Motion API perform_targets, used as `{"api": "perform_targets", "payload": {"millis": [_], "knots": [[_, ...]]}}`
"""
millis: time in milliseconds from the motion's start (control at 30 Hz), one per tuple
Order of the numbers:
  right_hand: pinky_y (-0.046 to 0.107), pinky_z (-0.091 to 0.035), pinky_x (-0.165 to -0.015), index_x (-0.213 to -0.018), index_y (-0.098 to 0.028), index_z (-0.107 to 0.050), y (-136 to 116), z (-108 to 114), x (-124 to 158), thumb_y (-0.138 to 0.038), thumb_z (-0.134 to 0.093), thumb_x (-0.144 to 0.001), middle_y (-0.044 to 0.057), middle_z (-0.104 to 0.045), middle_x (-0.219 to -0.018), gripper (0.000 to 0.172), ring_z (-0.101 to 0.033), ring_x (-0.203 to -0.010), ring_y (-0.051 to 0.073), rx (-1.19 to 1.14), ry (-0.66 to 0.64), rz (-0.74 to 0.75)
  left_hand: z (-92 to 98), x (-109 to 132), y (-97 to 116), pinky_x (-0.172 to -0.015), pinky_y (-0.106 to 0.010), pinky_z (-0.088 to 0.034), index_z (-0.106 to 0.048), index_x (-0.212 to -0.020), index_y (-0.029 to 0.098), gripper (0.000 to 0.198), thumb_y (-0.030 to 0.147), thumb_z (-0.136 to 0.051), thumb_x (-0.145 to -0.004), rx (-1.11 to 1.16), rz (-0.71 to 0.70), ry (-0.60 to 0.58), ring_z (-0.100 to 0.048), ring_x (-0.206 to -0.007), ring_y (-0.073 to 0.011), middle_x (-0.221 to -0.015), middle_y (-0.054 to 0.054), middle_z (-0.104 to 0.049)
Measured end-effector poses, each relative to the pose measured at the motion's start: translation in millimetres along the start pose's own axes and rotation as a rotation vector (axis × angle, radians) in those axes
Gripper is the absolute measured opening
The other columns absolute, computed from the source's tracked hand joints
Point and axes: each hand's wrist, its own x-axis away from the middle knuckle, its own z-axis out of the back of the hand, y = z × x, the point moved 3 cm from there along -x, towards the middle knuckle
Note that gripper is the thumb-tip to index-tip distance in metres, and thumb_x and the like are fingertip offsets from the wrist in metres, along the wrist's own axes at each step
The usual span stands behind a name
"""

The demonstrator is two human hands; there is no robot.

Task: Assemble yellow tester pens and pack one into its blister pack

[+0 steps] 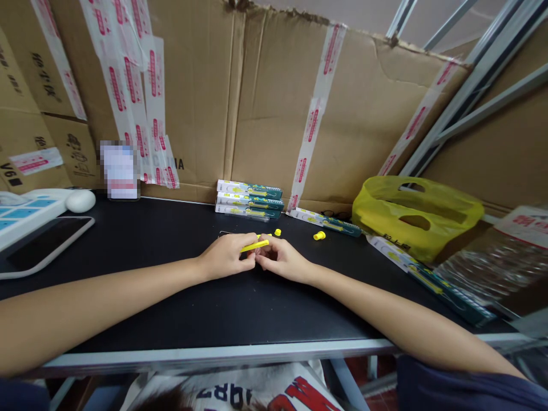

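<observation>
Yellow stick (255, 246), thin and bright, pinched level between both hands' fingers (250, 255).

black table (171, 319), boxes (249, 200), caps (319, 235), bag (417, 214)

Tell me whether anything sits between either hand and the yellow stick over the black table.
Nothing visible does. The left hand and the right hand both already pinch the yellow stick just above the black table. Two loose yellow caps lie beyond the hands, out of the way.
</observation>
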Motion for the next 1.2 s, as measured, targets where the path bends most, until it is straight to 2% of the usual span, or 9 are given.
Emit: {"api": "perform_targets", "payload": {"millis": [367,1200], "knots": [[0.021,-0.033,-0.052,-0.076,-0.018,-0.044,1.1,-0.3,-1.0,-0.024,-0.054,-0.081,-0.005,-0.040,-0.065,0.012,-0.037,-0.055,0.008,0.029,-0.009,-0.023,-0.5,-0.2,0.0,-0.057,-0.022,-0.033,-0.052,-0.078,0.019,0.004,0.018,-0.048,-0.077,-0.005,-0.002,-0.033,-0.047,-0.059,-0.0106,-0.068,0.003,-0.054],[0.021,-0.034,-0.053,-0.076,-0.019,-0.044,2.2,-0.7,-1.0,-0.022,-0.053,-0.081,-0.005,-0.042,-0.064,0.012,-0.038,-0.056,0.008,0.039,0.006,-0.020,-1.8,-0.5,-2.1,-0.058,-0.023,-0.033,-0.051,-0.077,0.019,0.005,0.022,-0.048,-0.079,-0.040,0.006,-0.023,-0.048,-0.062,-0.0114,-0.070,0.003,-0.055]]}}
